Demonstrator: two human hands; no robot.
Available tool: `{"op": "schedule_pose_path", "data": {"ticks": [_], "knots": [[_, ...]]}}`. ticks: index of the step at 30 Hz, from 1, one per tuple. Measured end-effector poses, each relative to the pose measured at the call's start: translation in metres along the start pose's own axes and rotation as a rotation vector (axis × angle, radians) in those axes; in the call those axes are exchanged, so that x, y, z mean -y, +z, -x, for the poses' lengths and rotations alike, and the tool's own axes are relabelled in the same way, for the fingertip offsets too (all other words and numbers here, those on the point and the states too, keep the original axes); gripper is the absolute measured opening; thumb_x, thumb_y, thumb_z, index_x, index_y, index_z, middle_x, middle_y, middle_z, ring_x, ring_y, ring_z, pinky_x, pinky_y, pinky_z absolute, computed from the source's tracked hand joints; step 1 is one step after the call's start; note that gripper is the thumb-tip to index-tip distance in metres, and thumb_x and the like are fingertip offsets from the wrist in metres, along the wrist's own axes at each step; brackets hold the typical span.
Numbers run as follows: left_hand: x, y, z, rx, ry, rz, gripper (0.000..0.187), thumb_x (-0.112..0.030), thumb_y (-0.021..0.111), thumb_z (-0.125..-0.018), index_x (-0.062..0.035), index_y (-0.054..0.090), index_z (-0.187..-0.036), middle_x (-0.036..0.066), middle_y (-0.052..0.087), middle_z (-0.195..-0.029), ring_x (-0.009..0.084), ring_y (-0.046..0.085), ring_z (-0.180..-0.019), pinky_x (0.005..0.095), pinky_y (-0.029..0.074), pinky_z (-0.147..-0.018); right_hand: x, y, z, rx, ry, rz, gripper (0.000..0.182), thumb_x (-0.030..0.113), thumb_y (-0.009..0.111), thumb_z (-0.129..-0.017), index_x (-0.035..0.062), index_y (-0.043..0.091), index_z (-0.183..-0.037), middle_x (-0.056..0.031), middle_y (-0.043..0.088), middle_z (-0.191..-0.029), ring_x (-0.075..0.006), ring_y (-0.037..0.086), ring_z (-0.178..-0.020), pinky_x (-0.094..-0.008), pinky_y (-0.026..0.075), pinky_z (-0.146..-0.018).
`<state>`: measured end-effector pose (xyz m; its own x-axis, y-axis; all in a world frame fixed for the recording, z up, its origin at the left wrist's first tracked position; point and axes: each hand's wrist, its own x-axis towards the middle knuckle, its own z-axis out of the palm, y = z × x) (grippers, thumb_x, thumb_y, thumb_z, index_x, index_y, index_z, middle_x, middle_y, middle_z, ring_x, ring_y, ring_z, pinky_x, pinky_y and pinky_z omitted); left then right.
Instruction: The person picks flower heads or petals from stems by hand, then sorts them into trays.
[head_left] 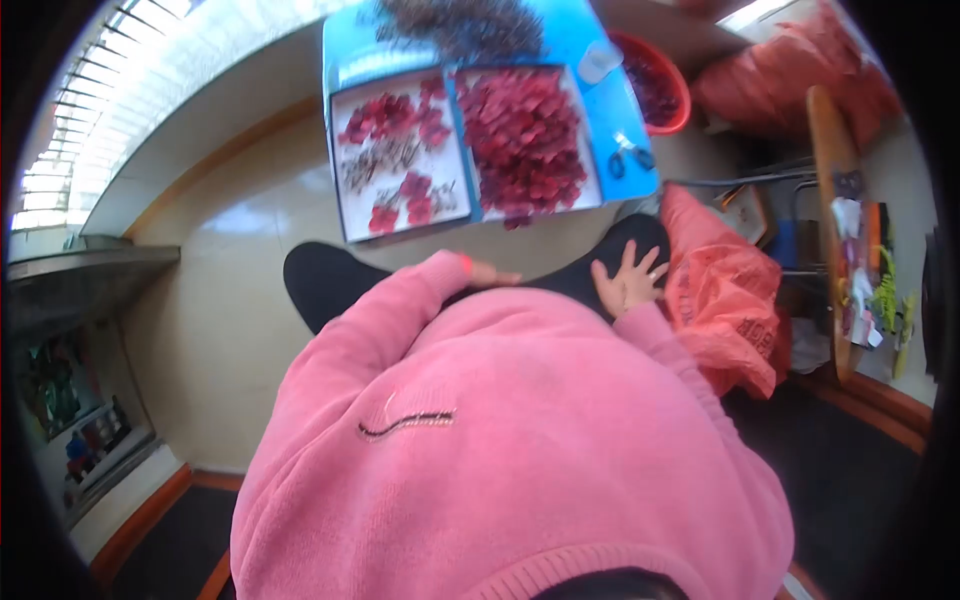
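My right hand (630,282) rests on my dark-trousered right knee (645,235), fingers spread, a ring on one of them and nothing held. Across my lap lies my left hand (492,275), flat with its fingers stretched out to the right, partly hidden by my pink sweater (520,420). In front of both hands, two shallow white trays stand on a blue table (625,110). Dark red petals (525,140) fill the right tray. The left tray (400,222) holds smaller groups of red petals (385,118) and a patch of brownish stems (380,162).
A heap of dry stems (465,25) lies at the table's far side. Near its right edge are scissors (630,160) and a clear cup (600,62). A red basin (670,85) stands beyond, and a pink sack (715,290) leans beside my right knee.
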<state>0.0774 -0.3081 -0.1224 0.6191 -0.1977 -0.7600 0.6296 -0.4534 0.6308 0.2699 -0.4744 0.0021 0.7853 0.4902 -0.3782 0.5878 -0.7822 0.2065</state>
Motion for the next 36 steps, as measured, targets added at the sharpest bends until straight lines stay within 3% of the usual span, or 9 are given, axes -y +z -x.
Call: {"op": "schedule_pose_path", "data": {"ticks": [5,16,18,19,22,26,28,31,36], "knots": [[0.02,0.005,0.015,-0.115,0.059,0.098,0.056,-0.05,0.041,-0.095,-0.0094,0.051,-0.132,0.01,0.05,-0.135,0.0227,0.047,-0.123,0.0343,0.035,-0.105,-0.028,-0.001,0.051,0.092,-0.055,-0.092,0.089,0.065,0.046,-0.081,0.0127,0.021,-0.148,-0.031,0.007,-0.15,-0.0555,0.004,-0.136,-0.0777,0.02,-0.092],[0.005,-0.004,0.089,-0.163,0.167,0.32,0.055,-0.049,0.04,-0.097,-0.0083,0.051,-0.133,0.009,0.051,-0.134,0.0212,0.046,-0.123,0.0334,0.034,-0.105,-0.009,-0.032,0.022,0.094,-0.293,-0.108,0.067,0.056,0.05,-0.083,0.0125,0.045,-0.133,-0.0138,0.03,-0.147,-0.0379,0.011,-0.141,-0.0782,0.016,-0.096],[0.002,0.0,0.094,-0.225,0.261,0.363,0.06,-0.053,0.044,-0.094,-0.0049,0.053,-0.129,0.014,0.056,-0.127,0.0226,0.052,-0.116,0.035,0.04,-0.099,-0.014,-0.044,0.025,0.107,-0.289,-0.167,0.065,0.056,0.051,-0.083,0.0121,0.049,-0.131,-0.0137,0.035,-0.144,-0.0352,0.02,-0.139,-0.0747,0.02,-0.098],[-0.053,-0.01,0.16,-0.291,0.054,0.205,0.057,-0.05,0.048,-0.094,-0.003,0.055,-0.126,0.013,0.059,-0.121,0.0207,0.054,-0.111,0.0341,0.041,-0.097,-0.019,-0.061,0.033,0.123,-0.284,-0.27,0.064,0.055,0.052,-0.083,0.0103,0.05,-0.129,-0.0148,0.04,-0.14,-0.0346,0.028,-0.135,-0.0675,0.025,-0.101],[-0.042,-0.037,0.178,-0.14,0.148,0.317,0.06,-0.047,0.046,-0.096,0.002,0.049,-0.129,0.013,0.058,-0.123,0.0201,0.052,-0.116,0.0327,0.039,-0.1,-0.034,-0.055,-0.008,-0.073,-0.441,-0.671,0.053,0.043,0.058,-0.086,-0.0018,0.06,-0.113,-0.0199,0.061,-0.108,-0.0331,0.058,-0.106,-0.0359,0.045,-0.09],[-0.113,-0.081,0.294,-0.6,0.47,0.23,0.047,-0.036,0.052,-0.096,0.0031,0.054,-0.122,0.011,0.061,-0.114,0.0153,0.056,-0.107,0.0292,0.045,-0.09,-0.04,-0.164,0.006,0.034,-0.665,-1.366,0.036,0.028,0.051,-0.094,0.0031,0.056,-0.12,-0.0069,0.061,-0.108,-0.0168,0.058,-0.099,-0.0295,0.045,-0.087],[-0.132,-0.112,0.337,-0.798,0.814,0.336,0.038,-0.026,0.051,-0.097,0.0025,0.054,-0.122,0.011,0.061,-0.115,0.0161,0.057,-0.107,0.029,0.046,-0.09,-0.042,-0.226,0.022,0.049,-0.962,-1.629,0.047,0.035,0.042,-0.097,-0.0031,0.05,-0.123,-0.015,0.056,-0.121,-0.0229,0.056,-0.111,-0.038,0.045,-0.092],[-0.186,-0.127,0.409,-1.077,1.064,0.413,0.035,-0.02,0.044,-0.098,0.0043,0.054,-0.121,0.015,0.062,-0.115,0.021,0.062,-0.1,0.0333,0.047,-0.089,-0.041,-0.323,0.092,-0.233,-1.345,-1.557,0.057,0.047,0.04,-0.097,-0.0022,0.05,-0.124,-0.0134,0.059,-0.117,-0.0217,0.056,-0.109,-0.0368,0.044,-0.091],[-0.231,-0.121,0.449,-1.173,1.212,-0.271,0.041,-0.027,0.037,-0.099,0.0028,0.053,-0.123,0.017,0.06,-0.118,0.0247,0.059,-0.104,0.0363,0.045,-0.091,0.011,-0.347,0.127,-0.301,-1.584,-1.297,0.055,0.045,0.041,-0.096,-0.0023,0.05,-0.123,-0.0134,0.059,-0.116,-0.0217,0.057,-0.107,-0.0366,0.044,-0.09]]}}
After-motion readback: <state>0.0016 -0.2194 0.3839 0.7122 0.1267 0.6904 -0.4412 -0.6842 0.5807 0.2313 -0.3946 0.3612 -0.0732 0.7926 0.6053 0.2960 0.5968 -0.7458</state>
